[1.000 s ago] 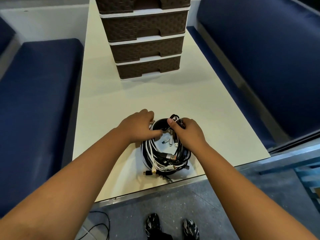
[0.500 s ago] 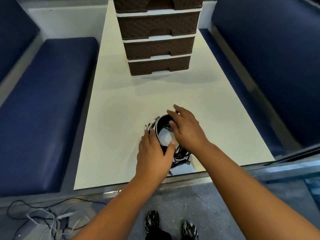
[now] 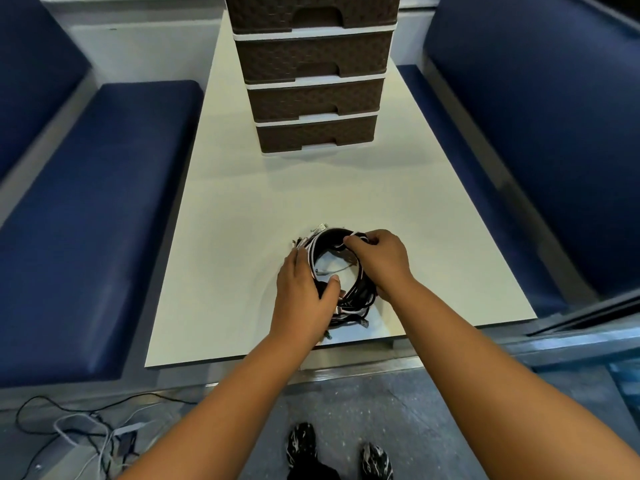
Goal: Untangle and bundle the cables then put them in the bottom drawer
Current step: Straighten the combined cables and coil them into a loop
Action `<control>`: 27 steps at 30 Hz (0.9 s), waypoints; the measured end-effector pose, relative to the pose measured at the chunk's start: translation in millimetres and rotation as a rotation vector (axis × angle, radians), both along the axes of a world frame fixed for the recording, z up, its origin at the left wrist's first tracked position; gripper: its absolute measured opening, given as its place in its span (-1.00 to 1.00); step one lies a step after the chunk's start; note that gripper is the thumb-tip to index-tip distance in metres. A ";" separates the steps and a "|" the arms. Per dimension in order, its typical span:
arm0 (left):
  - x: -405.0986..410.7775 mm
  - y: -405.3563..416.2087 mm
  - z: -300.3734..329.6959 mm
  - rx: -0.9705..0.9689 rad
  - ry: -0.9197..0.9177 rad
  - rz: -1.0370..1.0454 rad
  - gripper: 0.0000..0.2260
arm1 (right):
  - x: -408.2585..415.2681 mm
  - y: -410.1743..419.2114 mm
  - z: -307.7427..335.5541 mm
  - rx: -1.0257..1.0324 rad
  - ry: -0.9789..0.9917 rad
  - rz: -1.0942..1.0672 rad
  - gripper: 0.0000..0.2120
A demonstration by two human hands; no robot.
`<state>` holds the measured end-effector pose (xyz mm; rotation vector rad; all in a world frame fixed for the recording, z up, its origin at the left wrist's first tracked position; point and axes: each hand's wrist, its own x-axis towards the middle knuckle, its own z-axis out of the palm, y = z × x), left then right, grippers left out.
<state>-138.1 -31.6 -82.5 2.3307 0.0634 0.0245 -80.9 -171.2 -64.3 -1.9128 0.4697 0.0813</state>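
A coiled bundle of black and white cables [image 3: 349,299] lies near the front edge of the cream table [image 3: 242,216]. My left hand [image 3: 304,292] clasps the bundle's left side, thumb inside the ring. Fingers of my right hand [image 3: 377,261] curl over the far right rim of the coil. Several plug ends stick out at the coil's far left and near side. At the far end of the table stands a brown woven drawer unit; its bottom drawer [image 3: 315,135] is closed.
Blue padded benches run along both sides of the table [image 3: 90,216] [image 3: 540,133]. Loose cables and a small adapter lie on the grey floor at the lower left [image 3: 86,434]. My shoes show below the table edge.
My left hand slid from the coil's far side down its left side. My right hand, briefly spread flat over the coil, now curls onto its far right rim. The view shifted.
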 end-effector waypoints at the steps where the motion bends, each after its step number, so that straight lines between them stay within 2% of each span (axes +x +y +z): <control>1: 1.0 0.5 0.6 -0.003 -0.011 -0.012 -0.41 | -0.1 -0.7 -1.3 0.003 0.002 -0.004 -0.68; 7: 3.3 0.0 6.5 -0.023 -0.038 -0.036 -0.45 | -3.8 2.0 -10.0 -0.261 -0.046 0.028 -0.65; 11: 6.4 3.7 7.7 -0.054 -0.005 -0.077 -0.43 | -9.5 7.6 -16.5 -0.232 -0.148 0.032 -0.75; 15: 13.8 12.9 11.2 -0.058 0.001 -0.181 -0.45 | -20.6 12.1 -15.9 -0.121 -0.127 -0.067 -0.55; 21: 33.5 27.6 19.6 -0.031 0.070 -0.337 -0.45 | -26.6 14.3 -21.1 -0.104 -0.171 -0.122 -0.68; 24: 41.6 31.3 23.4 -0.002 0.092 -0.393 -0.45 | -26.0 15.9 -20.7 -0.236 -0.187 -0.106 -0.72; 27: 44.7 31.4 27.1 0.009 0.107 -0.418 -0.46 | -26.0 14.4 -17.7 -0.392 -0.130 -0.063 -0.67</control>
